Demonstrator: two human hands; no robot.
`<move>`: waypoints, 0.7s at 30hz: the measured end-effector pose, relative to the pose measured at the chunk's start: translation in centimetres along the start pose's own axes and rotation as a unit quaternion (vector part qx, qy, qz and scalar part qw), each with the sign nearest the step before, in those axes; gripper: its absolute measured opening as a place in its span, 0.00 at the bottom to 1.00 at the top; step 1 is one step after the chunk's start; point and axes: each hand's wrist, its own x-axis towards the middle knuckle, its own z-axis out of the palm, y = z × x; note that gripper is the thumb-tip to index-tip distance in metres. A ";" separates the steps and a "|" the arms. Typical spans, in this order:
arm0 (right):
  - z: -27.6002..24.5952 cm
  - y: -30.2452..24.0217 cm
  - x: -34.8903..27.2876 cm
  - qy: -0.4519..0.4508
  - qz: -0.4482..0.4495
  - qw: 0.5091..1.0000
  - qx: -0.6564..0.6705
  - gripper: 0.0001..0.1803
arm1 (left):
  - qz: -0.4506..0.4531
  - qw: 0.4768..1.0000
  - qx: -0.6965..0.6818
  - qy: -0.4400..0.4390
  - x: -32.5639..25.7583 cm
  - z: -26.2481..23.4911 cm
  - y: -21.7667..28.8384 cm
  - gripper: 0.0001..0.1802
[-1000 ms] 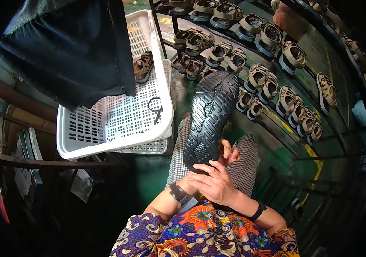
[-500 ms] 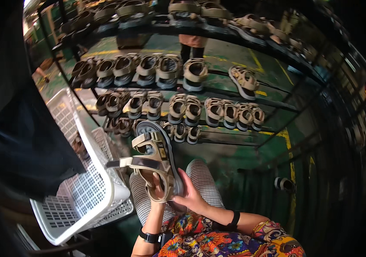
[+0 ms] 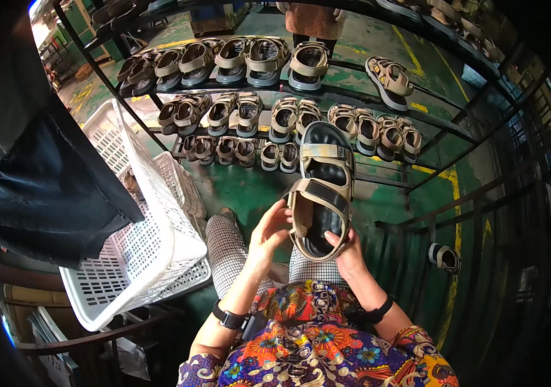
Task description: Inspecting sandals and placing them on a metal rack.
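Around us a green floor (image 3: 249, 193) with yellow lines spreads beneath a black rack (image 3: 446, 126) of sandals across the upper frame; a white basket (image 3: 188, 251) sits at left, under dark cloth (image 3: 49, 187). Our right hand (image 3: 347, 253) grips the tan sandal (image 3: 327, 193) by its heel, centre frame; our left hand (image 3: 272, 231) touches its strap—gripping or not, we cannot tell. Half a second ago that strap stuck out leftward—now it crosses the instep.
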 end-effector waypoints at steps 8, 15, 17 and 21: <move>-2.4 -1.0 -0.3 -0.004 0.090 0.986 0.140 0.28 | -0.034 0.999 0.007 0.007 3.2 1.4 1.1 0.28; -3.7 -2.0 1.1 -0.014 0.064 0.995 0.075 0.28 | -0.087 0.993 -0.028 -0.069 6.0 1.9 -0.5 0.17; -4.0 -2.4 2.4 -0.012 0.046 0.997 0.068 0.28 | -0.101 0.993 -0.041 -0.049 6.7 2.0 -0.7 0.07; -4.6 -3.3 5.6 0.032 0.033 0.998 0.033 0.30 | -0.080 0.984 -0.155 -0.017 7.8 2.1 0.5 0.12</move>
